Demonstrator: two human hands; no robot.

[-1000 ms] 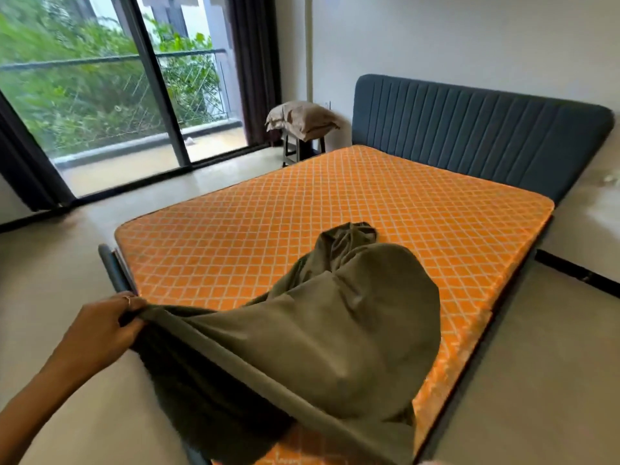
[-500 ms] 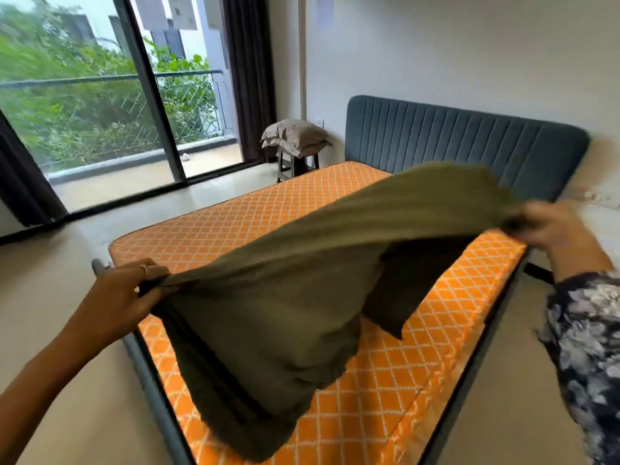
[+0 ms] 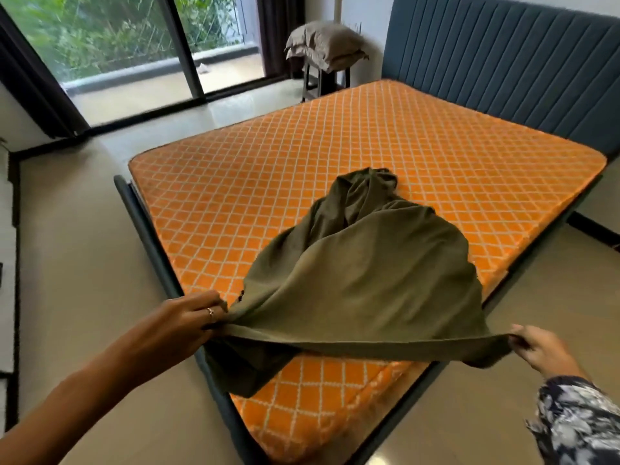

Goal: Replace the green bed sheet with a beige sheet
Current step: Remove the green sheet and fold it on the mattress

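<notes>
The green bed sheet [image 3: 362,283] lies bunched on the near corner of the bare orange quilted mattress [image 3: 335,156]. Its near edge is stretched taut between my hands above the mattress corner. My left hand [image 3: 188,317], with a ring on one finger, grips the sheet's left end. My right hand [image 3: 540,350] pinches the right end, beside the bed's right edge. Part of the sheet hangs over the left side of the dark bed frame [image 3: 151,239]. No beige sheet lies on the bed.
A blue padded headboard [image 3: 503,62] stands at the far end. Beige pillows [image 3: 325,45] sit stacked on a dark stool [image 3: 318,82] by the wall. Glass sliding doors [image 3: 134,45] with dark curtains are at the far left. Tiled floor surrounds the bed.
My right hand came down from near the headboard to the bed's near right side. The sheet, lifted and spread in the air before, now rests on the mattress with its near edge pulled taut.
</notes>
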